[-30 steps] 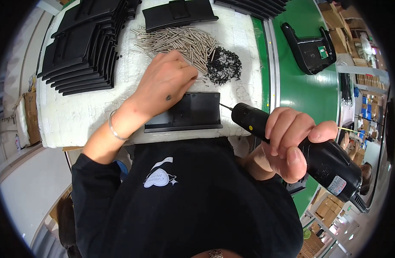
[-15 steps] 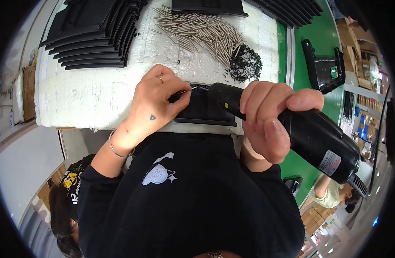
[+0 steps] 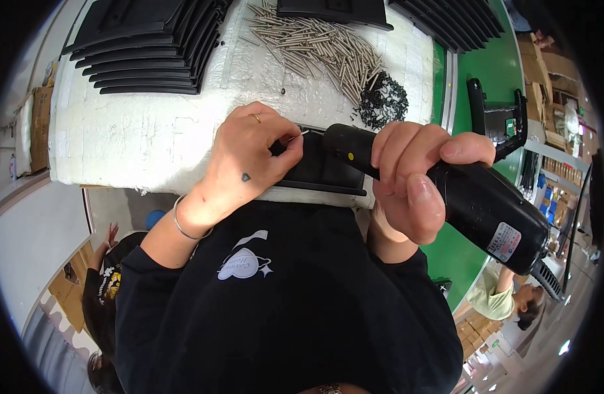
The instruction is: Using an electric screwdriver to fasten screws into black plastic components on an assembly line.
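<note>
My left hand (image 3: 252, 151) is closed in a pinch over the far edge of a black plastic panel (image 3: 325, 174). A thin silvery metal pin (image 3: 305, 132) shows at its fingertips; the rest of what the palm covers is in shadow. My right hand (image 3: 413, 174) wraps round a black corded electric screwdriver (image 3: 492, 217), its nose pointing left toward those fingertips. The screwdriver's tip is close to the panel's far edge, and I cannot tell whether it touches anything. The panel lies on the near edge of a white padded table (image 3: 137, 141).
Beyond my hands lie a heap of metal pins (image 3: 321, 49) and a pile of small black screws (image 3: 384, 102). Stacked black panels (image 3: 144, 49) stand far left, more panels (image 3: 446, 23) far right. A green surface (image 3: 479, 62) runs along the right. A co-worker (image 3: 495, 295) is at lower right.
The view has shifted slightly, so the table things sit a little farther right. The silvery pin shows more plainly at my left fingertips. My right hand keeps its hold on the screwdriver.
</note>
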Available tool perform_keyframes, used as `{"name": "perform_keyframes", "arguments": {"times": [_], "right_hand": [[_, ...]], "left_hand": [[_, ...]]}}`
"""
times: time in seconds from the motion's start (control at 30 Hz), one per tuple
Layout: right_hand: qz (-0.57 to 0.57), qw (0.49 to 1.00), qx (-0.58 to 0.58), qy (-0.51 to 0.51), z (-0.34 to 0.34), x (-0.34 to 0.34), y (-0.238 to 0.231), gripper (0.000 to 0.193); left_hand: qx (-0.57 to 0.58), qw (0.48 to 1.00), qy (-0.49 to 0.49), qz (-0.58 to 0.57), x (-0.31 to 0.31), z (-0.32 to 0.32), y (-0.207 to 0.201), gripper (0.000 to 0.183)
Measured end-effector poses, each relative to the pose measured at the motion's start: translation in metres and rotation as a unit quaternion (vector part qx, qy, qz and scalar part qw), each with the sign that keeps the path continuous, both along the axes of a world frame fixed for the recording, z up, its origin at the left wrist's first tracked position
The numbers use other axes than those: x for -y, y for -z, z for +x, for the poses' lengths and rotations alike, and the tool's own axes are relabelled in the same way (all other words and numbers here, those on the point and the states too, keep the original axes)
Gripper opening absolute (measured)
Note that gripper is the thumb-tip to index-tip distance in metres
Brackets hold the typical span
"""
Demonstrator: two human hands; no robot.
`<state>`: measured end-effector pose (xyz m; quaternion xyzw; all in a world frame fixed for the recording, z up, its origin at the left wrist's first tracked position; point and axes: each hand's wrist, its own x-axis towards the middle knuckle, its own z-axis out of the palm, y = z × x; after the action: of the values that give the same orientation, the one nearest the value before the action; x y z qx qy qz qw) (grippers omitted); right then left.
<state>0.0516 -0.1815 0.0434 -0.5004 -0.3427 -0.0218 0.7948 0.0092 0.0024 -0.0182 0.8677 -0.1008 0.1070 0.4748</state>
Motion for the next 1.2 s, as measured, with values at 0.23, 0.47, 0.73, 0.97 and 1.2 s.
{"name": "perform_keyframes", "arguments": {"times": [0.23,0.47,0.73,0.97,1.2], "right_hand": [[-0.073,0.997,-0.008,0.013,-0.003,-0.017,-0.012,0.030],[-0.196,0.980,0.019,-0.008,0.002,-0.027,-0.018,0.033],[-0.246,0.968,0.050,0.005,0.004,-0.026,-0.019,0.033],[0.039,0.998,-0.006,0.047,0.027,0.011,-0.019,0.038],[0.002,0.986,-0.072,0.151,0.022,0.029,0.003,0.033]], "left_hand": [[0.007,1.000,0.010,0.000,0.002,-0.004,0.004,0.008],[0.036,0.999,0.017,0.009,0.000,-0.006,0.007,0.009],[0.062,0.997,0.033,0.015,0.003,-0.007,0.011,0.012],[0.062,0.998,0.016,0.029,0.008,-0.009,0.010,0.015],[0.034,0.995,0.079,0.049,0.005,-0.001,-0.008,0.012]]}}
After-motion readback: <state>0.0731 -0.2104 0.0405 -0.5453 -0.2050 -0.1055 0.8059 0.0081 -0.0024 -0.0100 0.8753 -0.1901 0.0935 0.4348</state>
